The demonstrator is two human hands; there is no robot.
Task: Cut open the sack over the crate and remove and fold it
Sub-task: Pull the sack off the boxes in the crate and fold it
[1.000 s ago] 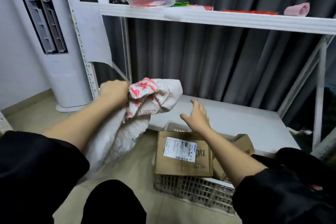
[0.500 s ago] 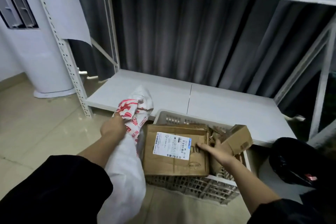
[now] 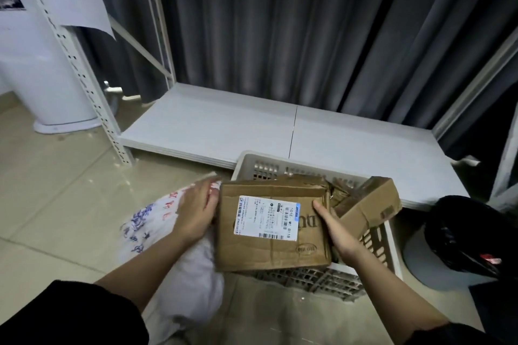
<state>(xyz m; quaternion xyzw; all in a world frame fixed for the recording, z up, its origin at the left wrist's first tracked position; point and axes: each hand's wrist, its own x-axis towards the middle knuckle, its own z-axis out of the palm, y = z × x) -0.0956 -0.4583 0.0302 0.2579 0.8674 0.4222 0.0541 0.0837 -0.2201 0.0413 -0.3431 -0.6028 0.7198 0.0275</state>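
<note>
The white woven sack [image 3: 185,274], printed in red and blue, lies crumpled on the floor left of the white perforated crate [image 3: 283,166]. A labelled cardboard box [image 3: 269,224] lies on top of the crate. My left hand [image 3: 196,211] is over the sack's upper end, its fingers stretched out against the box's left side. My right hand [image 3: 335,230] grips the box's right edge, thumb on top. A smaller cardboard box [image 3: 374,203] leans in the crate's right part.
A low white shelf board [image 3: 224,126] runs behind the crate, with a perforated upright post [image 3: 84,78] at its left and grey curtains behind. A white floor-standing unit [image 3: 53,92] stands far left. A black bag [image 3: 465,235] sits at the right.
My left hand came down with the sack from chest height to the floor and now reaches the box's left side. My right hand moved onto the box's right edge. The camera tilted downward.
</note>
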